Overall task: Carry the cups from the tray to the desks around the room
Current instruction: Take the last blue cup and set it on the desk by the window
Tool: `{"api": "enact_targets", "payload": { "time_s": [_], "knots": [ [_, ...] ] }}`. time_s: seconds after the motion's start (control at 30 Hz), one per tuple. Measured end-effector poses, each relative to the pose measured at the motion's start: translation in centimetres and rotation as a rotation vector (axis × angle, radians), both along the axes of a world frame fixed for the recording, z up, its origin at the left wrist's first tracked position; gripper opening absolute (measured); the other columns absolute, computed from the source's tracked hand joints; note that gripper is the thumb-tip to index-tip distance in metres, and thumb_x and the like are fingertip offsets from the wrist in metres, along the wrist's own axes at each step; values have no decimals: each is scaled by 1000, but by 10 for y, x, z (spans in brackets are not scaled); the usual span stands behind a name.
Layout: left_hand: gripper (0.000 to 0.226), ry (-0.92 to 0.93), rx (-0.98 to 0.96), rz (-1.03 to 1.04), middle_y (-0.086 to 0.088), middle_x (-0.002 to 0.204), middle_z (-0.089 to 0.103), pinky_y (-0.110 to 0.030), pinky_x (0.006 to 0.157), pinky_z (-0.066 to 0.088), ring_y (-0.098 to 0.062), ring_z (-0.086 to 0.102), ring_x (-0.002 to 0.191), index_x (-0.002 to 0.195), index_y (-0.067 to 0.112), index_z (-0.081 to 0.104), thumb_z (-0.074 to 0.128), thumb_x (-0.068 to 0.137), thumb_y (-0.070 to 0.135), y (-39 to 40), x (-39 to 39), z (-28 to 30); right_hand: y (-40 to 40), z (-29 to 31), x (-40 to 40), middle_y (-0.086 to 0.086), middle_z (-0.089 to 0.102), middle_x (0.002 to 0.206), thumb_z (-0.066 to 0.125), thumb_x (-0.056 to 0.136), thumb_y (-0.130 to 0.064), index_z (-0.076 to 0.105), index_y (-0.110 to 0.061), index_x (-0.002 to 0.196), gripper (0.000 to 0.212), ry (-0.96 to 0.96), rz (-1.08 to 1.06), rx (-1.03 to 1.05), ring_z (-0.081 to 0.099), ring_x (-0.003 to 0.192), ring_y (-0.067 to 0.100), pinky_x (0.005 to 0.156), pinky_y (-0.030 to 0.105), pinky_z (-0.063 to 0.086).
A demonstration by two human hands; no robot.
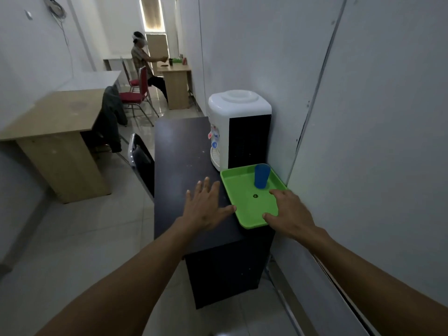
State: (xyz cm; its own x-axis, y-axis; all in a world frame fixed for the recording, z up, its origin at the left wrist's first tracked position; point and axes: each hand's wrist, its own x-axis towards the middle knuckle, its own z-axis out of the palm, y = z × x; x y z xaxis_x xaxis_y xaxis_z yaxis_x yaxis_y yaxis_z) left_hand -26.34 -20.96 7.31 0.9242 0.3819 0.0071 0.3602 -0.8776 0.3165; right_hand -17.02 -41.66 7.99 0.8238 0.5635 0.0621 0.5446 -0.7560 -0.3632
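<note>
One blue cup (261,175) left, upright at the far corner of the green tray (244,204) on the dark counter (184,161). Looks like light, stiff plastic, so I'd just wrap it mid-body. Both hands spread open, holding nothing: left hand (206,207) beside the tray, right hand (288,214) over its near edge.

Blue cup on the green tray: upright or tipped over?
Upright. The blue cup stands on its narrower base at the tray's far right corner, rim up; neither hand touches it.
</note>
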Motion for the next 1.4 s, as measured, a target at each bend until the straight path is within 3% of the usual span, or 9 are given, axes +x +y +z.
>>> {"api": "enact_targets", "payload": {
  "time_s": [0.4,0.57,0.7,0.83,0.97,1.1,1.23,1.4],
  "knots": [
    [92,-67,-175,-121,-16,161,13,-52,118,13,-31,11,148,151,17,14,64,82,51,104,147,-32,90,-43,130,9,49,135,63,81,-44,37,-19,141,70,136,-151,-81,45,124,27,97,38,44],
    [96,-15,-269,-178,-14,160,16,-52,118,18,-28,12,148,151,16,16,69,78,49,121,194,-57,109,-71,174,9,50,135,64,81,-42,40,-19,138,67,247,-267,48,48,123,27,95,40,47],
    [94,7,-316,-231,-14,159,21,-44,118,23,-25,17,147,150,9,19,71,80,42,123,233,-77,119,-96,216,7,55,134,69,75,-43,43,-20,137,71,333,-425,164,53,120,27,90,40,49],
    [86,18,-414,-196,-11,155,33,-44,113,33,-26,32,142,149,12,27,71,80,37,118,271,-98,127,-126,257,10,55,135,74,72,-42,44,-15,137,77,391,-536,292,54,121,27,92,42,50],
    [68,-56,-439,-121,-7,138,55,-38,103,45,-24,52,126,139,15,45,72,79,31,116,305,-120,135,-154,293,9,56,135,79,68,-49,43,-14,138,86,399,-554,392,54,121,26,93,43,50],
    [62,-93,-481,-33,-5,131,62,-41,100,48,-22,57,120,134,15,52,74,78,30,114,327,-141,144,-179,317,-5,58,123,88,56,-41,46,-21,132,89,479,-510,558,56,112,15,84,28,47],
    [64,-88,-502,21,-4,133,60,-40,100,47,-20,55,121,135,17,51,75,78,30,115,337,-156,151,-200,329,-16,61,111,91,48,-39,53,-35,118,79,526,-485,694,56,98,-10,71,5,43],
    [65,-61,-508,39,0,133,58,-31,96,47,-15,55,118,136,21,49,74,77,33,119,344,-162,156,-214,339,-20,62,107,93,46,-41,55,-36,115,79,550,-503,774,57,95,-12,71,0,45]
  ]
}}
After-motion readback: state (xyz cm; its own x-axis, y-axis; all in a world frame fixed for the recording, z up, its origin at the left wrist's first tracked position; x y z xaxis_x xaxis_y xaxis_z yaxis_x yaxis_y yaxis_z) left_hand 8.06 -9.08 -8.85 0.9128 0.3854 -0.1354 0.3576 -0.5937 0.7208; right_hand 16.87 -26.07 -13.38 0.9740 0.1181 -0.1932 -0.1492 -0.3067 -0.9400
